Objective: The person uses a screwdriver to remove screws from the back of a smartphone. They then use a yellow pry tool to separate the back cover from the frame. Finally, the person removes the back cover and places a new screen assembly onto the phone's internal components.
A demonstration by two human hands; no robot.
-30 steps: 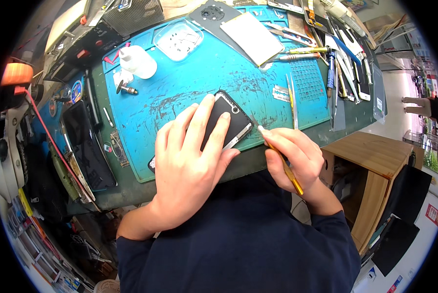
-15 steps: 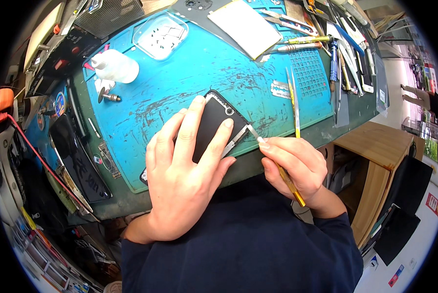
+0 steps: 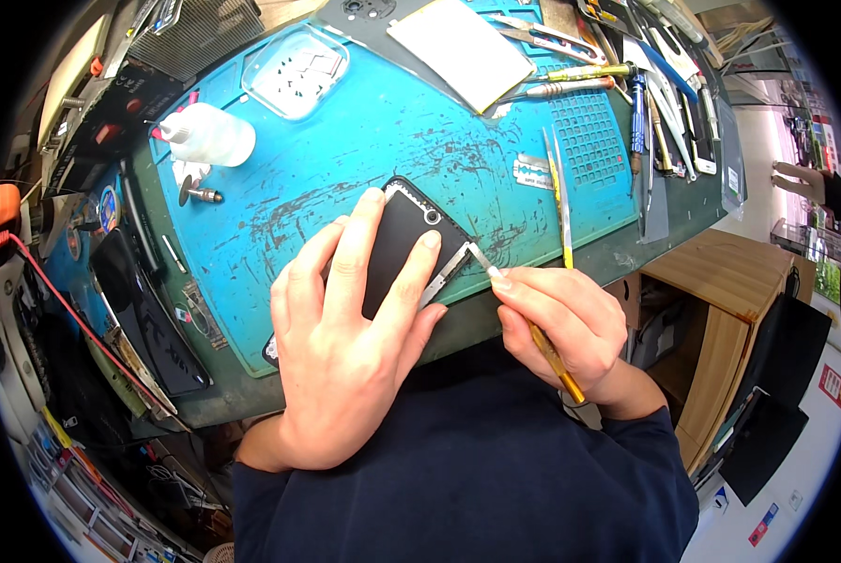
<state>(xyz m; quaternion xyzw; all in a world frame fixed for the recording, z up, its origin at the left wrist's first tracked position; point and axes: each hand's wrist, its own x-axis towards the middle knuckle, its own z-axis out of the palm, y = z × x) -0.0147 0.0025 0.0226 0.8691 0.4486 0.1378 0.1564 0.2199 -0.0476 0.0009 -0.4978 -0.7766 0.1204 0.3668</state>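
A black phone frame with a round camera opening near its top corner lies aslant on the blue work mat. My left hand rests over it, fingers spread and stretched flat on the black face; the thumb lies by the near side edge. Much of the frame's lower part is hidden under this hand. In a pinch, my right hand holds a craft knife with a gold handle and a pale flat blade. The blade's tip touches or nearly touches the silvery strip along the frame's right edge.
Tweezers and a razor blade lie to the right. A white bottle and a clear tray of small parts stand at the upper left. Pens, screwdrivers and scissors crowd the upper right. Another phone lies left.
The view has shifted slightly, so things on the mat appear a little further left. Both hands keep nearly the same pose, the knife tip still at the frame's edge.
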